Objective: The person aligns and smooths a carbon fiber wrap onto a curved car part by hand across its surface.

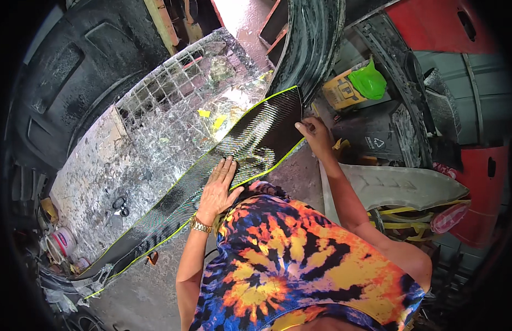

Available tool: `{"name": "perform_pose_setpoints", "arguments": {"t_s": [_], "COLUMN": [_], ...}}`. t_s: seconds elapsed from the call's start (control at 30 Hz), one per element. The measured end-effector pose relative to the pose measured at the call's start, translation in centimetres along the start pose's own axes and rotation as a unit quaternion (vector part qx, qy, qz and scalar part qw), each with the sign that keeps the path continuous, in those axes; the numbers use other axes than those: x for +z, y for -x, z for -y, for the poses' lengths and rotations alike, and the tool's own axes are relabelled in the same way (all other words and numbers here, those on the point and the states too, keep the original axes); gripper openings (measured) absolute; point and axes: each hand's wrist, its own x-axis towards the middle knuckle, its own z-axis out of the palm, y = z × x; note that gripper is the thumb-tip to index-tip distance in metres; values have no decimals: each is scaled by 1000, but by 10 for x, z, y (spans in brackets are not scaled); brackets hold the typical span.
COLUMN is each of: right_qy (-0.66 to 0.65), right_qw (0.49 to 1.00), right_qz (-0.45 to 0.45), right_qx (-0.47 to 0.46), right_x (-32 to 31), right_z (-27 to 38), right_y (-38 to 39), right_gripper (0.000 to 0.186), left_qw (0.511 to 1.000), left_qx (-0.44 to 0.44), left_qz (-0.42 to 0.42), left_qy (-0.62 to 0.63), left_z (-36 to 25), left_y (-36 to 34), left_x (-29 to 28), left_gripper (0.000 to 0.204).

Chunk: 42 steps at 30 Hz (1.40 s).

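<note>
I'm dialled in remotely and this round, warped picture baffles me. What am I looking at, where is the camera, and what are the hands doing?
There is no machine here: a person works with bare hands, and the one picture comes from a fisheye camera on their head, looking down. That is why straight edges bend near the rim. The tie-dye shirt at the bottom is the person's own. A long dark woven panel with a yellow-green edge lies slantwise on a spattered worktable. The left hand, wearing a gold watch, presses flat on the panel. The right hand pinches the panel's far edge. Scissors and a small tub also sit on the table.
</note>
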Motion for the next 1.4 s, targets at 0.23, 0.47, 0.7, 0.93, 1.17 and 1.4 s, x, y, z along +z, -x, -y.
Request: {"name": "perform_pose_setpoints", "arguments": {"t_s": [0.23,0.47,0.7,0.93,1.17,1.4], "right_qy": [-53,-126,110,110,-59,189], "right_qw": [991,989,895,855,983,858], "right_qz": [-123,-19,-35,64,50,166], "right_qx": [-9,-73,-431,-502,-167,-447], "right_x": [13,12,18,27,11,12], "right_z": [-15,25,101,120,69,96], "right_y": [-7,-6,9,17,-49,40], "right_gripper": [36,24,10,8,20,54], "left_qw": [1000,999,998,997,999,998], "left_qx": [-8,2,3,-2,-12,-27], "left_qz": [-2,-12,4,4,7,-2], "left_qy": [-23,-37,-69,-71,-45,-56], "left_z": [-9,-9,-11,-7,-3,-4], "left_y": [-2,-1,-4,-2,1,9], "left_x": [-1,-4,-6,-5,-10,-12], "left_gripper": [84,84,84,87,91,86]}}
